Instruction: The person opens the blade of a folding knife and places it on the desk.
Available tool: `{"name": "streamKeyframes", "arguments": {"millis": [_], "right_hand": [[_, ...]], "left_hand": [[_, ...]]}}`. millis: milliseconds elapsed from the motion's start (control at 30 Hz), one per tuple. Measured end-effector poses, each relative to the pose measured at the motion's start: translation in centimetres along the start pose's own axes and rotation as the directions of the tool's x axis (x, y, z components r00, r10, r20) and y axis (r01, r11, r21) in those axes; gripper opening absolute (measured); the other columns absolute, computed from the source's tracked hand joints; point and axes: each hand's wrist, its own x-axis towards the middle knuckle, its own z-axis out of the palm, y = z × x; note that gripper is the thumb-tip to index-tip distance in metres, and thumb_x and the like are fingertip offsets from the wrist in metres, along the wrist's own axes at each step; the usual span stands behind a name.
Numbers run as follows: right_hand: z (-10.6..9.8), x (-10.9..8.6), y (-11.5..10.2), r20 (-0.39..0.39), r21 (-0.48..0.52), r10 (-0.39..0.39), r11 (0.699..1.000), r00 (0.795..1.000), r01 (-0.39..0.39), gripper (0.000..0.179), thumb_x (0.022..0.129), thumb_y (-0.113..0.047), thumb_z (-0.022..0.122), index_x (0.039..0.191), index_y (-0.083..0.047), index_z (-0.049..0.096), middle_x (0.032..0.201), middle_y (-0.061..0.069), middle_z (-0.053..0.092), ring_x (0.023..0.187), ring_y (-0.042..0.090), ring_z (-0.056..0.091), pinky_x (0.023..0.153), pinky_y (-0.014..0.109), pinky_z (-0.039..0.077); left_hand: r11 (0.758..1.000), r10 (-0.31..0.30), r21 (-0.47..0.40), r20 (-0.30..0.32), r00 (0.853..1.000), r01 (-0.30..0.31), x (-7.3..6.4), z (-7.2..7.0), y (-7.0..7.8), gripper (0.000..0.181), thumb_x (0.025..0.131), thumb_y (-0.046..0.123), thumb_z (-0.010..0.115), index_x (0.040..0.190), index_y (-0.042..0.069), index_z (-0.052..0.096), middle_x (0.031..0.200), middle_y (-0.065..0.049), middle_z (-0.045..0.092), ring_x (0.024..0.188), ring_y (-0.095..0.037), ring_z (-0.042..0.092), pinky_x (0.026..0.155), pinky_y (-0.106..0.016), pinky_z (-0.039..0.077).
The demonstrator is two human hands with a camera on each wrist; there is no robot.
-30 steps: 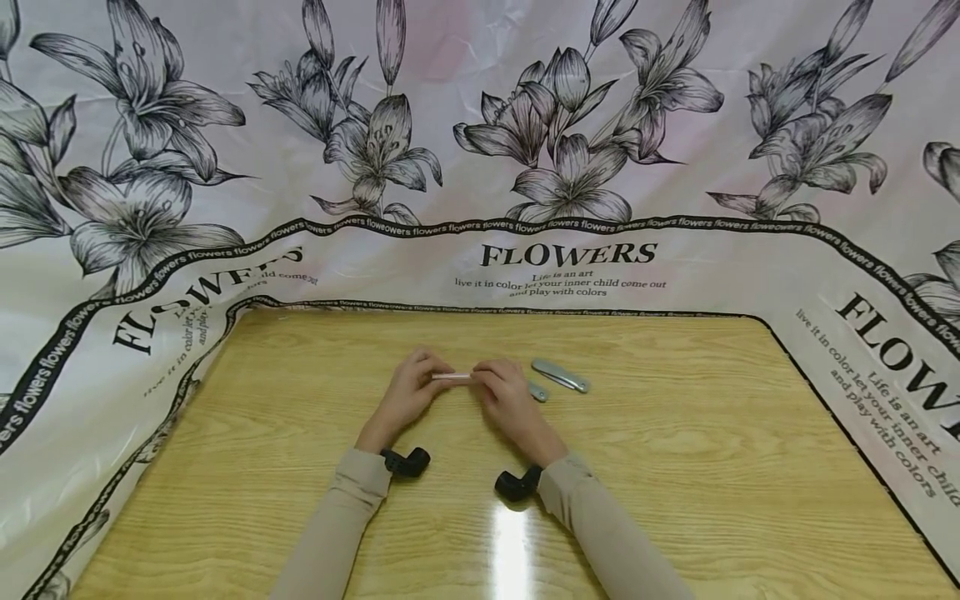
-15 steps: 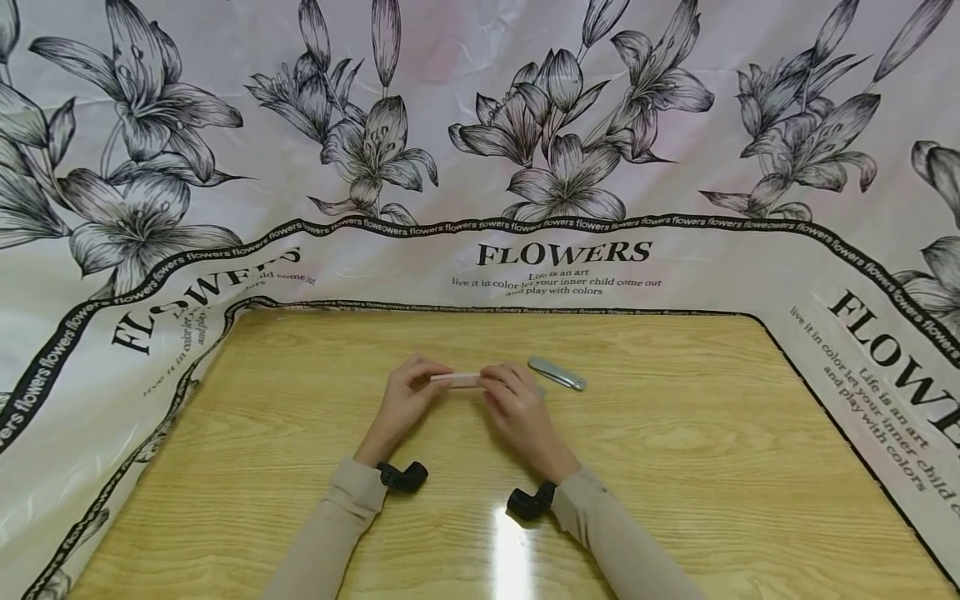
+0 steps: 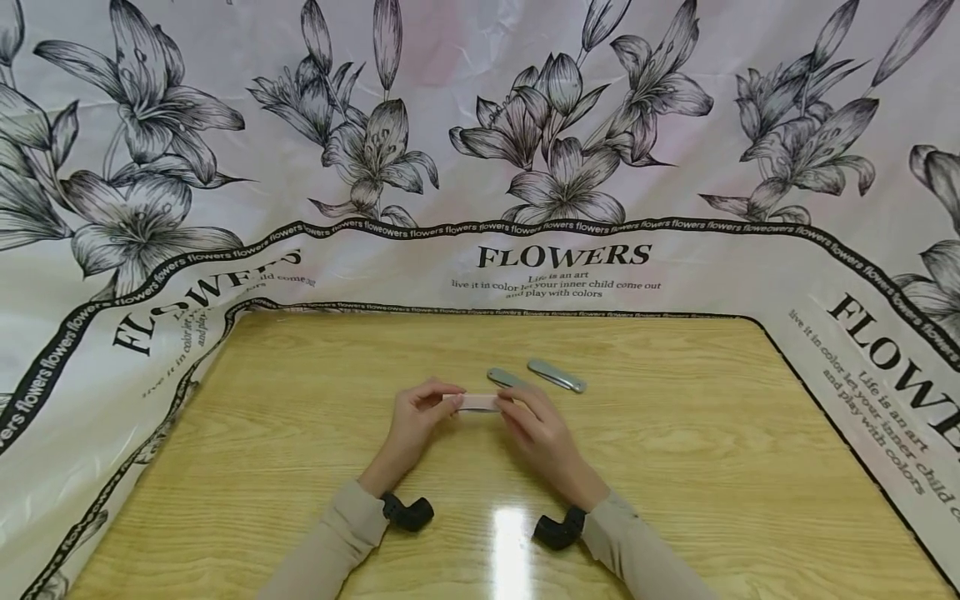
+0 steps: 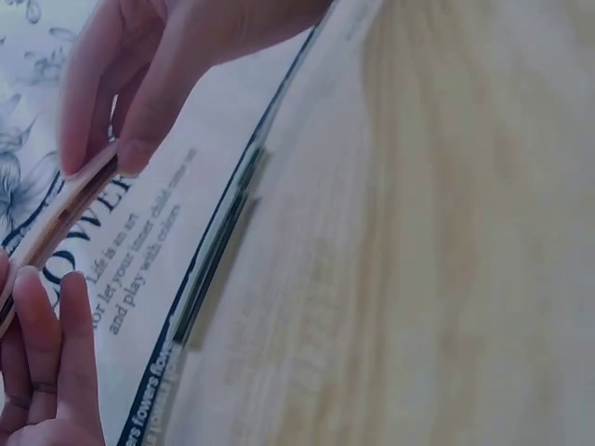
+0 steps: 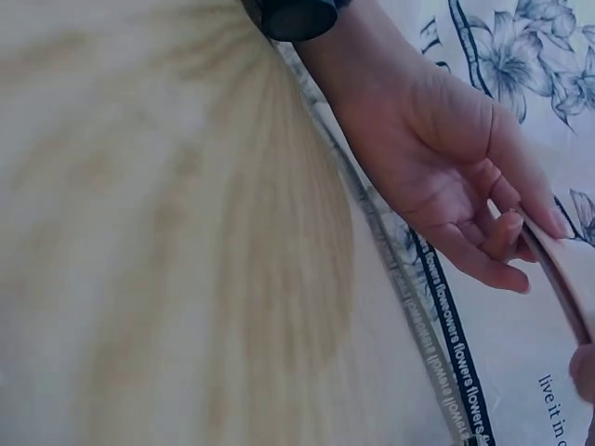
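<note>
"What's around you?"

"A white sheet [image 3: 480,167] printed with black flowers and lettering stands along the far, left and right sides. Within it is my pale wood counter [image 3: 675,417], a bright patch of light shining on its near part."

"And your arms?"

"My left sleeve [image 3: 330,533] and right sleeve [image 3: 637,542], both beige, reach in from the near side."

"What are your hands doing?"

"Both are gripping. My left hand [image 3: 416,417] pinches the left end of a pink bar, and my right hand [image 3: 540,429] holds its right end in the fingers. Each wrist wears a small black camera [image 3: 408,512]."

"Anything else on the counter?"

"Two slim grey pieces, just beyond my right hand: one [image 3: 556,376] farther right, the other [image 3: 504,377] to its left, partly hidden by that hand."

"And the pink bar [image 3: 477,402]?"

"Level between my hands, on the near side of the grey pieces, a dark line along its edge."
</note>
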Motion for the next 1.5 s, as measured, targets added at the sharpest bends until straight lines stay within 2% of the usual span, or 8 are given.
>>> {"name": "streamKeyframes", "arguments": {"millis": [367, 633, 833, 933, 1067, 1167, 1367, 1500], "right_hand": [[-1.4, -0.3, -1.1, -0.073, 0.077, -0.045, 0.996, 0.996, 0.051, 0.018, 0.097, -0.006, 0.063, 0.104, 0.009, 0.072, 0.104, 0.023, 0.066, 0.090, 0.034, 0.066, 0.085, 0.031, 0.055], [-1.2, -0.6, -1.1, -0.103, 0.107, 0.055, 0.993, 0.993, -0.044, 0.020, 0.098, -0.008, 0.063, 0.106, 0.009, 0.071, 0.105, 0.022, 0.068, 0.092, 0.032, 0.066, 0.086, 0.027, 0.054], [-0.8, -1.1, -1.6, -0.134, 0.171, 0.205, 0.968, 0.970, -0.181, 0.015, 0.091, 0.001, 0.069, 0.104, 0.008, 0.071, 0.098, 0.020, 0.070, 0.086, 0.031, 0.068, 0.085, 0.023, 0.054], [-0.5, -1.1, -2.9, -0.111, 0.251, 0.361, 0.912, 0.926, -0.326, 0.023, 0.082, 0.017, 0.070, 0.102, 0.006, 0.072, 0.095, 0.018, 0.071, 0.086, 0.026, 0.069, 0.083, 0.020, 0.054], [-0.4, -0.4, -5.0, -0.029, 0.442, 0.562, 0.749, 0.827, -0.494, 0.026, 0.082, 0.026, 0.062, 0.102, 0.011, 0.069, 0.093, 0.022, 0.069, 0.085, 0.020, 0.068, 0.077, 0.020, 0.056], [-0.6, 0.2, -6.2, 0.022, 0.526, 0.638, 0.648, 0.770, -0.552, 0.019, 0.088, 0.022, 0.058, 0.103, 0.014, 0.067, 0.093, 0.026, 0.067, 0.084, 0.019, 0.068, 0.074, 0.022, 0.058], [-0.9, 0.9, -7.0, 0.051, 0.538, 0.667, 0.609, 0.743, -0.583, 0.016, 0.089, 0.020, 0.058, 0.103, 0.016, 0.066, 0.091, 0.027, 0.066, 0.079, 0.028, 0.069, 0.070, 0.031, 0.060], [-0.8, 0.7, -7.0, 0.060, 0.534, 0.702, 0.578, 0.710, -0.617, 0.016, 0.090, 0.018, 0.058, 0.104, 0.015, 0.066, 0.093, 0.027, 0.066, 0.079, 0.028, 0.070, 0.070, 0.031, 0.060]], "left_hand": [[0.968, 0.003, -0.250, 0.055, 0.998, 0.011, -1.3, 1.6, 0.4, 0.019, 0.094, -0.002, 0.064, 0.104, -0.019, 0.064, 0.096, -0.012, 0.066, 0.075, -0.013, 0.061, 0.067, -0.022, 0.056], [0.910, 0.073, -0.414, 0.141, 0.987, -0.008, -1.3, 1.5, 0.1, 0.020, 0.100, 0.000, 0.057, 0.113, -0.012, 0.067, 0.103, -0.010, 0.067, 0.087, -0.017, 0.070, 0.074, -0.025, 0.058], [0.896, 0.103, -0.444, 0.169, 0.980, -0.018, -1.2, 1.6, -0.1, 0.019, 0.099, 0.001, 0.058, 0.113, -0.003, 0.071, 0.105, -0.009, 0.068, 0.090, -0.017, 0.069, 0.079, -0.029, 0.058], [0.912, 0.114, -0.408, 0.151, 0.982, -0.043, -1.2, 1.6, -0.2, 0.019, 0.097, -0.001, 0.060, 0.108, 0.005, 0.075, 0.106, -0.009, 0.068, 0.095, -0.017, 0.067, 0.083, -0.027, 0.057], [0.939, 0.106, -0.337, 0.111, 0.988, -0.063, -1.2, 1.6, -0.2, 0.022, 0.096, -0.003, 0.061, 0.103, 0.011, 0.076, 0.107, -0.008, 0.070, 0.101, -0.017, 0.064, 0.086, -0.024, 0.053], [0.943, 0.092, -0.328, 0.087, 0.992, -0.059, -1.3, 1.6, -0.2, 0.026, 0.097, -0.005, 0.059, 0.102, 0.013, 0.077, 0.106, -0.006, 0.071, 0.101, -0.017, 0.064, 0.087, -0.023, 0.052], [0.929, 0.056, -0.370, 0.068, 0.996, -0.027, -1.3, 1.6, 0.0, 0.030, 0.097, -0.005, 0.058, 0.103, 0.017, 0.077, 0.106, -0.003, 0.073, 0.101, -0.014, 0.066, 0.088, -0.025, 0.055], [0.933, 0.013, -0.359, 0.058, 0.998, 0.009, -1.4, 1.7, 0.2, 0.028, 0.097, -0.005, 0.059, 0.100, 0.016, 0.077, 0.103, -0.002, 0.073, 0.097, -0.012, 0.066, 0.085, -0.024, 0.055]]}}
